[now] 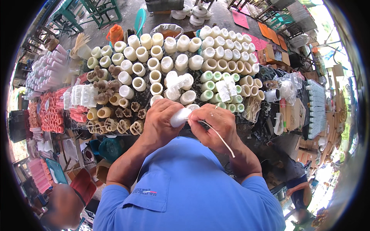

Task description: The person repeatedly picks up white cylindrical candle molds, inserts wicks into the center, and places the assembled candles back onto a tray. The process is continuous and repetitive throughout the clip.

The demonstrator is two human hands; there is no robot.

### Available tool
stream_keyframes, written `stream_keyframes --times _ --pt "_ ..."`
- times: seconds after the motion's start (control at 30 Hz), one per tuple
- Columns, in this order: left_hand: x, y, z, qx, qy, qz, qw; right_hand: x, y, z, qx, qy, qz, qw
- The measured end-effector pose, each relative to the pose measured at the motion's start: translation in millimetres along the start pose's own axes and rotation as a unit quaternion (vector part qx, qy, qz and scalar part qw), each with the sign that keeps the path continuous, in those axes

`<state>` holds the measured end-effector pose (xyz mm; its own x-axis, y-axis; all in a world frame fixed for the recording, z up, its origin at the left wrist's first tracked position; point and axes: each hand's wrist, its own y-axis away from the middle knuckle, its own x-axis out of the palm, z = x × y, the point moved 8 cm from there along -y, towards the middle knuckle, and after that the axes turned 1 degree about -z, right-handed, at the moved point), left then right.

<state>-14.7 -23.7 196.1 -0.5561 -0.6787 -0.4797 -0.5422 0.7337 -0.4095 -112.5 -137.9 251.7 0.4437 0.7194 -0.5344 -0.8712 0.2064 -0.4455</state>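
Observation:
In front of my chest, my left hand (165, 117) is closed around a smooth white candle (179, 118). My right hand (214, 124) pinches at the candle's right end. A pale wick (221, 139) runs from between its fingers and hangs down over the right wrist; the exact grip is partly hidden by the fingers. Just beyond my hands, on the table, stand cream wax cylinders (155, 89), some hollow. A small heap of white candles (178, 81) lies on top of them. Green-lined cylinders (210, 85) with white pieces on top stand to the right.
Brown flower-shaped moulds (127, 112) and pink hollow pieces (52, 115) fill the left. At the right lie a bundle of wicks (253, 107), clear plastic bags (289, 88) and a cardboard box (295, 115). One person (65, 204) is at lower left, another (298, 184) at lower right.

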Motion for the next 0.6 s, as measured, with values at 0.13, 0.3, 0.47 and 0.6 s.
stream_keyframes --times 0.13,0.3,0.47,0.6 --pt "4 0 -1 0.007 -0.041 0.022 0.999 7 -1 2 -0.018 0.013 0.026 0.999" --pt "8 0 -6 0.033 -0.062 0.013 0.997 15 -5 -3 0.019 0.037 0.077 0.996" --pt "6 2 -3 0.025 -0.080 0.013 0.996 2 -5 -4 0.033 0.039 0.055 0.997" --pt "5 5 -6 0.026 -0.079 0.008 0.996 13 -2 -4 0.020 0.034 0.073 0.997"
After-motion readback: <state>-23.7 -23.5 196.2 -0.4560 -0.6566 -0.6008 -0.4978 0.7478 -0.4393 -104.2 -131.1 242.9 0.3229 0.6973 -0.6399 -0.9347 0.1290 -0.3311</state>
